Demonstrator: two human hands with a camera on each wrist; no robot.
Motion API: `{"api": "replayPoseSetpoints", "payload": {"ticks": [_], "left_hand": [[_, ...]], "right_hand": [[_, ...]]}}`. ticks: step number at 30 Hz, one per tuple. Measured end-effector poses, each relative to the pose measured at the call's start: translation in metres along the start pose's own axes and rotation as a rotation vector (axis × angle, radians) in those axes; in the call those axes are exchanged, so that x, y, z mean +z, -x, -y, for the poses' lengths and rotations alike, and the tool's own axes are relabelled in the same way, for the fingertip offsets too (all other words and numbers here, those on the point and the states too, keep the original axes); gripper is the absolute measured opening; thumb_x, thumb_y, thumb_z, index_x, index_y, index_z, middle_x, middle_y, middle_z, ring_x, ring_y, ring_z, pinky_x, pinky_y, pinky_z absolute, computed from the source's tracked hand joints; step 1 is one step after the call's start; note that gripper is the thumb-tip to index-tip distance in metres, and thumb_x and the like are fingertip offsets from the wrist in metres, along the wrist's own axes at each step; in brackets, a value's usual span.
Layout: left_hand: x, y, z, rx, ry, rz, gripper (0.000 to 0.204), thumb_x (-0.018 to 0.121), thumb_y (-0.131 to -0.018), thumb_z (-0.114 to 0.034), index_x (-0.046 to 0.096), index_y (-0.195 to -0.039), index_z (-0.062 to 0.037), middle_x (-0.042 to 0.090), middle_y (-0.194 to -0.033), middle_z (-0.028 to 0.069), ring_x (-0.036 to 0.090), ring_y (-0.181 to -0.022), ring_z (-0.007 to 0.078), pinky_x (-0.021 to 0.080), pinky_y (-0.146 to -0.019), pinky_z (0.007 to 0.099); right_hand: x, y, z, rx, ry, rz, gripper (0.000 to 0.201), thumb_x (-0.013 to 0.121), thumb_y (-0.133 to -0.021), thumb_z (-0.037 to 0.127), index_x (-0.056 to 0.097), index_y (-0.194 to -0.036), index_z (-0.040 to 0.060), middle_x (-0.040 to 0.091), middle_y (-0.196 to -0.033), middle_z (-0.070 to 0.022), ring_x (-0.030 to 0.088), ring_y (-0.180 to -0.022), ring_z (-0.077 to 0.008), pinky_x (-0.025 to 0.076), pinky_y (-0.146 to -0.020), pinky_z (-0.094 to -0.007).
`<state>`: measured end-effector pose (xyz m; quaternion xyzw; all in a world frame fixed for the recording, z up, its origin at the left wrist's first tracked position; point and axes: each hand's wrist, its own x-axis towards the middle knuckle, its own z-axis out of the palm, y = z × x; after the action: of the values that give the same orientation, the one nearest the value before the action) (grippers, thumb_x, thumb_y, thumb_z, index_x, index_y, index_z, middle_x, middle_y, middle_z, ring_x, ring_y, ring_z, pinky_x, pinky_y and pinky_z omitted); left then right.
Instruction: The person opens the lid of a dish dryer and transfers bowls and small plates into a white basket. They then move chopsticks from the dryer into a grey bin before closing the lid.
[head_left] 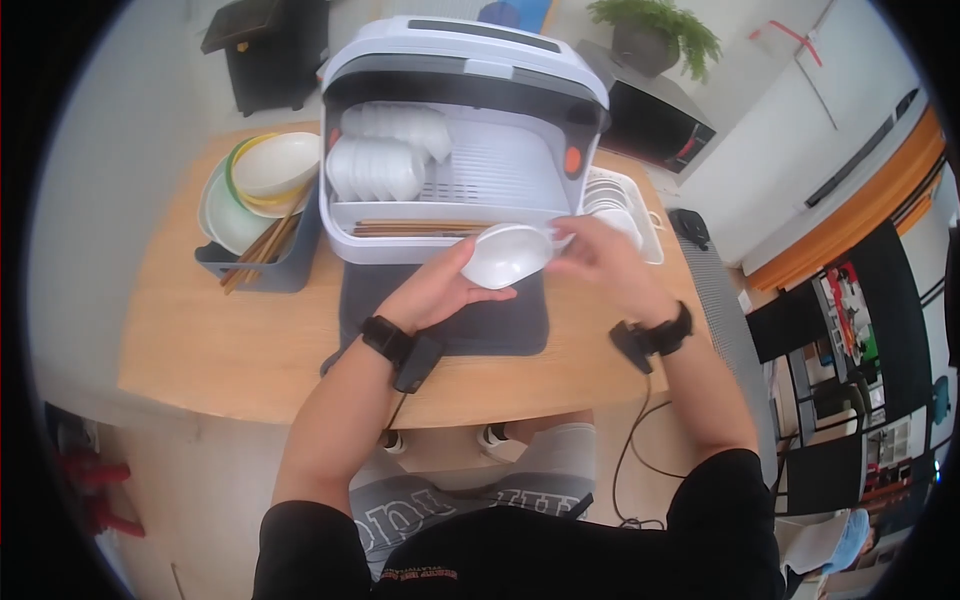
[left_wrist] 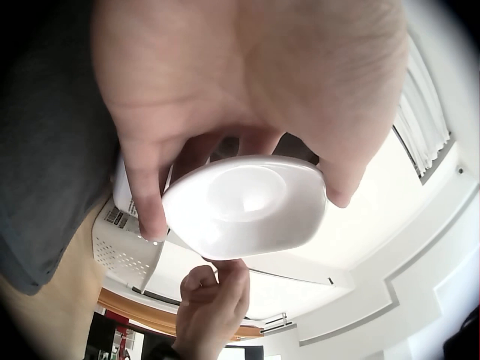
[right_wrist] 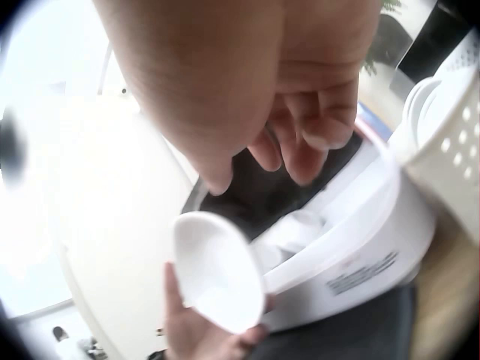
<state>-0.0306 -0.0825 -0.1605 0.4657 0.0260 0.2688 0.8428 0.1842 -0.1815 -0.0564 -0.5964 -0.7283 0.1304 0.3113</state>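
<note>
A small white bowl [head_left: 508,256] is tilted in front of the dish cabinet, its glossy inside turned up toward the head camera. My left hand [head_left: 440,288] grips it by the rim, thumb on one side and fingers on the other, as the left wrist view of the bowl [left_wrist: 244,206] shows. Just right of the bowl is my right hand [head_left: 600,262], its fingers loosely bent. In the right wrist view a gap separates those fingers [right_wrist: 304,161] from the bowl [right_wrist: 217,274], and nothing is between them.
The open white dish cabinet [head_left: 345,243] contains stacked white bowls [head_left: 375,170] and chopsticks [head_left: 410,228]. To its left, a grey bin [head_left: 290,272] carries plates, bowls and more chopsticks. A white rack [head_left: 652,235] with white dishes stands right. A dark mat [head_left: 450,335] lies in front.
</note>
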Motion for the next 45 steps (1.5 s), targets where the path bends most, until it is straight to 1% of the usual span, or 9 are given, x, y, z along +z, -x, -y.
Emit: {"api": "replayPoseSetpoints", "payload": {"ticks": [4, 7, 11, 13, 23, 32, 36, 39, 45], "left_hand": [[-0.005, 0.003, 0.002, -0.057, -0.022, 0.069, 0.079, 0.041, -0.097, -0.059, 0.028, -0.147, 0.0012, 0.046, -0.14, 0.0213, 0.057, -0.118, 0.0351, 0.048, -0.1, 0.0476], [-0.009, 0.002, 0.002, -0.044, -0.074, 0.117, 0.081, 0.039, -0.096, -0.063, 0.029, -0.147, -0.0011, 0.05, -0.136, 0.0212, 0.06, -0.114, 0.0331, 0.05, -0.095, 0.0454], [-0.013, 0.004, 0.001, 0.002, -0.108, 0.078, 0.071, 0.034, -0.099, -0.06, 0.04, -0.14, -0.0021, 0.057, -0.124, 0.0191, 0.063, -0.104, 0.0273, 0.052, -0.09, 0.0407], [-0.013, 0.003, -0.001, 0.016, -0.113, 0.057, 0.06, 0.036, -0.102, -0.05, 0.045, -0.136, -0.0015, 0.06, -0.118, 0.0168, 0.063, -0.098, 0.0233, 0.052, -0.088, 0.0388], [-0.017, 0.004, -0.002, -0.013, -0.124, 0.018, 0.048, 0.043, -0.103, -0.038, 0.048, -0.133, -0.0008, 0.061, -0.115, 0.016, 0.063, -0.097, 0.0215, 0.052, -0.087, 0.0377], [-0.019, 0.004, -0.001, -0.008, -0.143, 0.011, 0.044, 0.045, -0.103, -0.033, 0.049, -0.132, -0.0012, 0.061, -0.115, 0.0139, 0.062, -0.096, 0.0204, 0.052, -0.087, 0.0367], [-0.018, 0.003, -0.002, -0.012, -0.155, 0.007, 0.042, 0.045, -0.103, -0.032, 0.05, -0.131, -0.0015, 0.061, -0.115, 0.0132, 0.062, -0.096, 0.0197, 0.052, -0.087, 0.0364], [-0.02, 0.001, 0.0, -0.032, -0.174, -0.003, 0.041, 0.045, -0.103, -0.031, 0.05, -0.131, -0.0016, 0.06, -0.114, 0.013, 0.062, -0.096, 0.0195, 0.052, -0.087, 0.0361], [-0.021, 0.003, 0.003, -0.043, -0.18, -0.011, 0.038, 0.049, -0.102, -0.025, 0.051, -0.13, -0.0006, 0.06, -0.115, 0.0136, 0.063, -0.097, 0.0199, 0.052, -0.087, 0.0364]], "right_hand": [[0.034, 0.005, 0.001, -0.256, 0.148, -0.183, 0.02, 0.069, -0.088, 0.015, 0.063, -0.101, 0.0015, 0.064, -0.089, -0.0156, 0.063, -0.072, -0.0333, 0.051, -0.065, -0.0358], [0.032, 0.004, -0.016, -0.251, 0.231, -0.284, 0.02, 0.068, -0.089, 0.016, 0.063, -0.102, 0.0021, 0.064, -0.086, -0.0164, 0.062, -0.072, -0.0345, 0.05, -0.063, -0.0372], [-0.021, -0.001, -0.042, 0.218, 0.297, -0.427, 0.022, 0.065, -0.092, 0.021, 0.063, -0.101, 0.0013, 0.064, -0.074, -0.0185, 0.063, -0.069, -0.0364, 0.05, -0.063, -0.0398], [-0.048, -0.001, -0.076, 0.305, 0.4, -0.436, 0.023, 0.064, -0.092, 0.021, 0.063, -0.102, 0.001, 0.064, -0.073, -0.0202, 0.063, -0.07, -0.039, 0.05, -0.064, -0.0413], [-0.057, -0.001, -0.135, 0.242, 0.707, -0.072, 0.016, 0.059, -0.092, 0.013, 0.058, -0.093, -0.0032, 0.065, -0.085, -0.0273, 0.063, -0.085, -0.0444, 0.05, -0.074, -0.0505], [-0.053, -0.004, -0.147, 0.294, 0.784, -0.084, 0.022, 0.065, -0.087, 0.015, 0.061, -0.088, -0.0059, 0.065, -0.085, -0.0279, 0.064, -0.085, -0.0433, 0.051, -0.076, -0.0493], [-0.054, -0.003, -0.144, 0.297, 0.743, -0.119, 0.02, 0.064, -0.088, 0.016, 0.061, -0.088, -0.0046, 0.065, -0.085, -0.0259, 0.064, -0.083, -0.0424, 0.052, -0.075, -0.0484], [-0.042, -0.01, -0.104, 0.209, 0.625, -0.404, 0.017, 0.062, -0.09, 0.015, 0.063, -0.091, -0.0017, 0.067, -0.086, -0.0224, 0.065, -0.079, -0.0395, 0.052, -0.07, -0.0452], [0.057, -0.016, -0.021, -0.016, -0.083, -0.475, 0.009, 0.06, -0.09, 0.008, 0.063, -0.094, 0.0016, 0.065, -0.078, -0.0157, 0.063, -0.063, -0.0254, 0.049, -0.058, -0.0335]]}}
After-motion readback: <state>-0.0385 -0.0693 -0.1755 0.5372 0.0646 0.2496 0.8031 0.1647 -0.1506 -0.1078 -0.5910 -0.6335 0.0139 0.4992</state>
